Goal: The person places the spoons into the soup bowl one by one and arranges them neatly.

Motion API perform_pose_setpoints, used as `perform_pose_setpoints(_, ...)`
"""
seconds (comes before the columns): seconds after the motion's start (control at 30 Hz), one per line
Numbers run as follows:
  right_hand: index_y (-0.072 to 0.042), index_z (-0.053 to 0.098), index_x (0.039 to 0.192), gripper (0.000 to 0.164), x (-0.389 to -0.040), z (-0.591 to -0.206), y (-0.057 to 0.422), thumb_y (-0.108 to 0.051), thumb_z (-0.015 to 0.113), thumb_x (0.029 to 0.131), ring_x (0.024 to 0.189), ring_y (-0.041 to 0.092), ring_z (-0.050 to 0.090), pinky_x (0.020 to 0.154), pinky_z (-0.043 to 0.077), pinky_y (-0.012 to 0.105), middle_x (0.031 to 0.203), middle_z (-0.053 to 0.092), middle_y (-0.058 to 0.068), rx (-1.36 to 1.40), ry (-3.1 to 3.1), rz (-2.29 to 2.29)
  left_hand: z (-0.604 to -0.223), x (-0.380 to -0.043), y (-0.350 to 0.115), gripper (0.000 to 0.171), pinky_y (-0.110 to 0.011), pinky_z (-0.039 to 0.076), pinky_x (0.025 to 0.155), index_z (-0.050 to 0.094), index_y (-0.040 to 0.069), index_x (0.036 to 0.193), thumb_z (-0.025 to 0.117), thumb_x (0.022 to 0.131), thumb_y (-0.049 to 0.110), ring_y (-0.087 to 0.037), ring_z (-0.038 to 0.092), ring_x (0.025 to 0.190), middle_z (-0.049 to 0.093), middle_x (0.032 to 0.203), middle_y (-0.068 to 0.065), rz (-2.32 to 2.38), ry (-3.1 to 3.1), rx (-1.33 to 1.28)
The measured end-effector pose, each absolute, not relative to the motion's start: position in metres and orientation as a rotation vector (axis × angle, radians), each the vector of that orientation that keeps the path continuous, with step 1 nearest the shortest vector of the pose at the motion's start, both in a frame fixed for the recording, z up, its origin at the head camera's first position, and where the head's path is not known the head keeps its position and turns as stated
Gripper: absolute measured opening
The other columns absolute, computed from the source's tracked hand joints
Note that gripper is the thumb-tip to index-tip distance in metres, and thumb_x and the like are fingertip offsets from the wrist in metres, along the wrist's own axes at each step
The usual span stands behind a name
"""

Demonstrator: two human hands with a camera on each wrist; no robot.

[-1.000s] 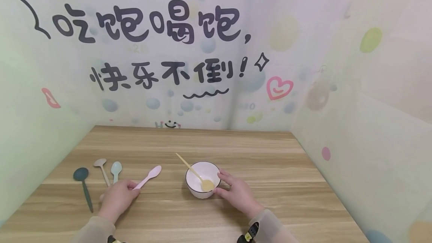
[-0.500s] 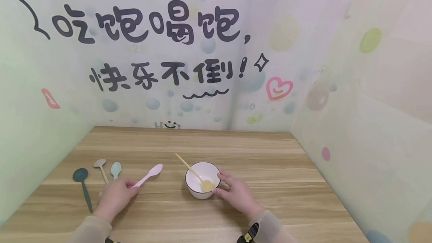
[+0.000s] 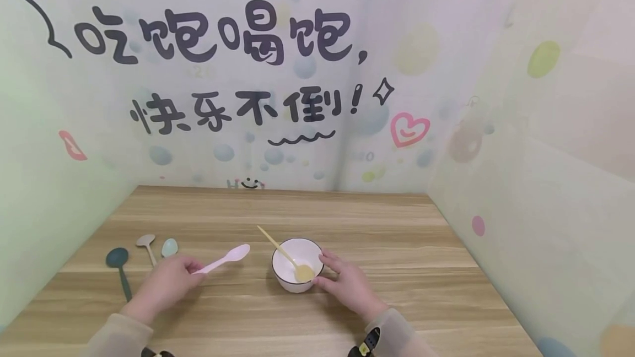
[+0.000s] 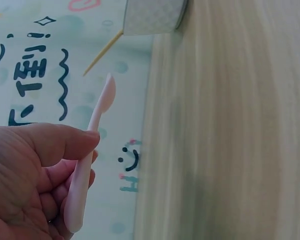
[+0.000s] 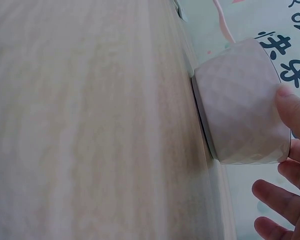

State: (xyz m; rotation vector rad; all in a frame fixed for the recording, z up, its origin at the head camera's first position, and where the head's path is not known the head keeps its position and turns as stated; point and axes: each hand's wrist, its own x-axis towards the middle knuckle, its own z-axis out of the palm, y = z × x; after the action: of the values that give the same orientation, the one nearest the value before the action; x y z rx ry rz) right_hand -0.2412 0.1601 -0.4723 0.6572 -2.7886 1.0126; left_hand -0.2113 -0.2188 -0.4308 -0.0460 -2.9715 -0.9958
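Observation:
My left hand (image 3: 166, 280) pinches the handle of a pink spoon (image 3: 230, 256) between thumb and fingers. Raised a little off the table, the spoon points its head right, toward the bowl. In the left wrist view the thumb (image 4: 70, 142) presses on the spoon's narrow neck. A white bowl (image 3: 291, 286) with a dark rim stands upright at the middle of the table. Inside it leans a yellow spoon (image 3: 303, 274), head down, handle over the far left rim. My right hand (image 3: 349, 285) holds the bowl's right side, thumb at the rim; its lower fingers spread free in the right wrist view.
Left of my left hand lie a dark green ladle-like spoon (image 3: 118, 258), a beige spoon (image 3: 146, 240) and a pale blue spoon (image 3: 170, 247), its handle hidden behind the hand. Printed walls enclose the wooden table (image 3: 377, 219) at the back and both sides.
The pink spoon has risen slightly and shifted right, its head nearer the bowl, while my left hand turned and moved a little up. My right hand and the bowl stay in place.

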Motion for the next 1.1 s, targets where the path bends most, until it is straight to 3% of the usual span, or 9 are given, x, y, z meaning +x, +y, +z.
perform_pose_setpoints(0.47,-0.008,0.057,0.133,0.069,-0.241,-0.472,0.161,-0.055,0.066,0.083,0.130,0.025,0.045,0.104,0.036,0.045,0.144,0.048,0.003,0.647,-2.787,1.021,-0.403,-0.212,-0.202,0.010,-0.031,0.037,0.055,0.071,0.012,0.085,0.076,0.079,0.018,-0.016,0.043,0.061,0.056,0.070,0.004,-0.905,-2.918,-0.332)
perform_pose_setpoints(1.1,-0.009,0.057,0.134,0.070,-0.241,-0.471,0.162,-0.057,0.064,0.083,0.130,0.025,0.046,0.104,0.037,0.045,0.144,0.047,0.001,0.651,-2.803,1.004,-0.393,-0.224,-0.175,0.006,-0.034,0.037,0.061,0.071,0.023,0.080,0.076,0.079,0.026,-0.013,0.047,0.067,0.059,0.076,0.009,-0.734,-2.907,-0.408)
